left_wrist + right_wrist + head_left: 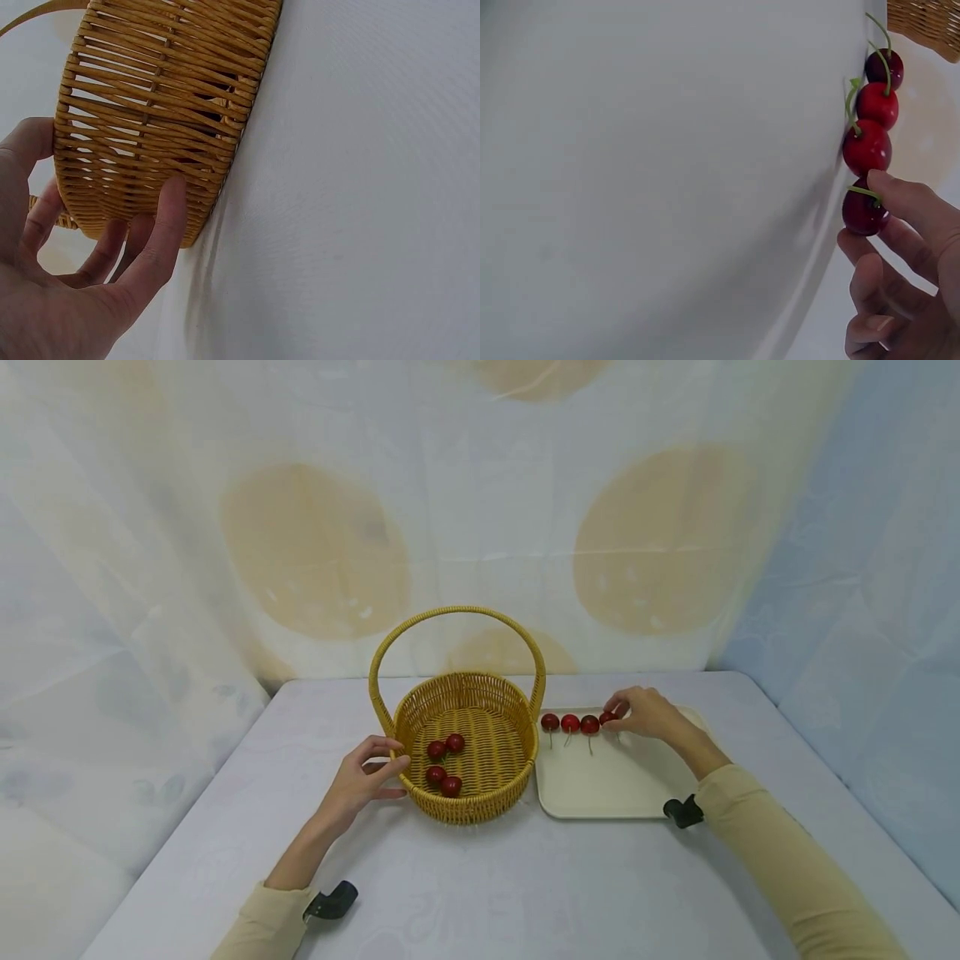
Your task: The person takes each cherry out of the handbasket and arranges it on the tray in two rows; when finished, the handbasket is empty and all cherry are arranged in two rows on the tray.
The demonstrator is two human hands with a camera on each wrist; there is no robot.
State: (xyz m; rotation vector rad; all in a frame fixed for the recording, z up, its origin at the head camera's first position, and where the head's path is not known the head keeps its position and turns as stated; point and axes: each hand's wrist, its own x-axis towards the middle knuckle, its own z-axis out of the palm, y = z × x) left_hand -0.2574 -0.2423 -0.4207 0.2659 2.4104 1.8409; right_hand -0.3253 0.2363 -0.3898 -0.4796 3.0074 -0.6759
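A yellow wicker basket with a tall hoop handle stands on the table. Several dark red cherries lie inside it, towards its left. My left hand rests against the basket's left side, fingers spread along the outer weave and thumb at the rim. Along the far edge of a cream tray, cherries with green stems sit in a row. At the right end of this row, my right hand pinches a dark cherry between thumb and finger, beside its red neighbour.
The tray sits close to the basket's right side. A pale cloth covers the table, and patterned curtains hang behind and at both sides. Black devices are on both wrists. The basket handle arches above the basket.
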